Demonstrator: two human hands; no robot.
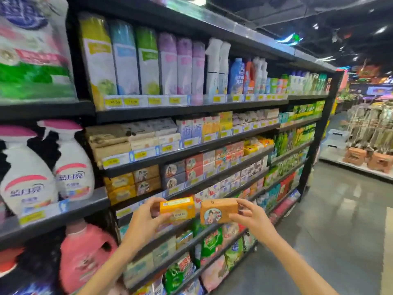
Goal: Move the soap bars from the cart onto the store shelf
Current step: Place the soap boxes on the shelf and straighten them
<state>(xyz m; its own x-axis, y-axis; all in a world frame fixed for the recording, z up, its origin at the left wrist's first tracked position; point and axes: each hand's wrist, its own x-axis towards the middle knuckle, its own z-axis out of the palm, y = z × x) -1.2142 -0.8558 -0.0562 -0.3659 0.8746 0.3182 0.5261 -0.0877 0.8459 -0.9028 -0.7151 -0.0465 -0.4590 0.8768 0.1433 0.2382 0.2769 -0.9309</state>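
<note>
The person holds 2 soap bars up in front of the store shelf (191,149), one in each hand. The left hand (144,220) pinches a yellow soap bar (177,208) by its left end, thumb below and fingers on top. The right hand (249,216) pinches an orange soap bar (219,210) by its right end in the same way; this box has a round picture on its front. The 2 bars are side by side, almost touching, in the air just before the shelf row where similar yellow boxes (121,188) and brown boxes (146,179) are stacked. White spray bottles (49,165) stand on the left.
</note>
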